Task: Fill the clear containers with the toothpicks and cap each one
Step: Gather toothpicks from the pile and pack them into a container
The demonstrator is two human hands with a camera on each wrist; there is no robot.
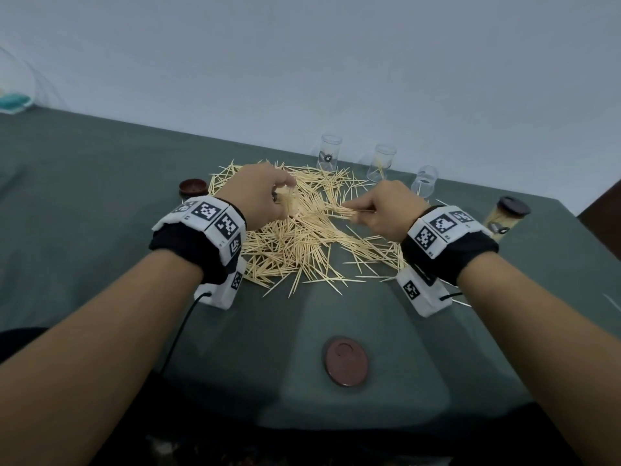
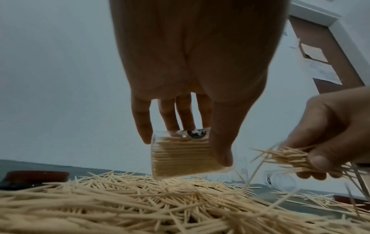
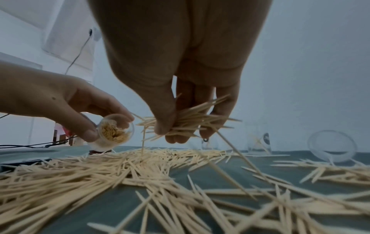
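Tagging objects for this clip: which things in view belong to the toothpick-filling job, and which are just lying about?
Job:
held container, in left hand
toothpick bunch, in right hand
toothpick pile
three empty containers
capped container
near lid
far lid

Lying about:
teal thing, far left
wall cable

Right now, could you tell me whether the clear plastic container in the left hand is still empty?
No, the clear plastic container held by the left hand is already packed with pale wooden toothpicks.
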